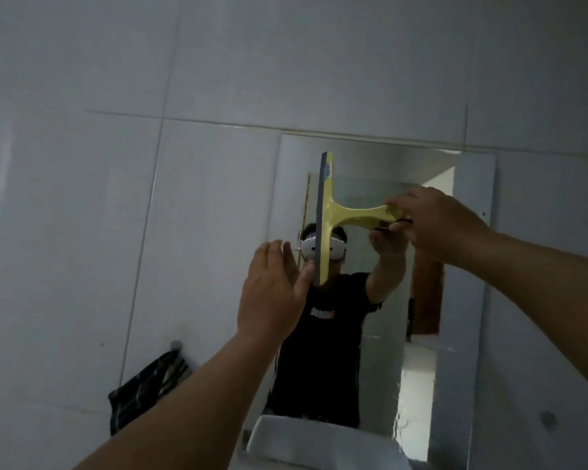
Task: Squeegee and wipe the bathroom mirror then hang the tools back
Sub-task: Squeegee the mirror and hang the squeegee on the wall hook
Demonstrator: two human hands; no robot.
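Note:
A yellow squeegee (333, 215) with a grey rubber blade stands upright against the left part of the wall mirror (462, 266). My right hand (435, 225) grips its handle from the right. My left hand (272, 290) is raised with fingers apart at the mirror's left edge, its fingertips touching the blade's lower end. A dark striped cloth (143, 388) hangs from a round hook (176, 344) on the tiles at lower left.
Pale grey wall tiles (82, 198) surround the mirror. A white basin or cistern rim (313, 442) sits under the mirror. Another round hook (548, 418) is on the wall at lower right. The mirror reflects a person in a black shirt.

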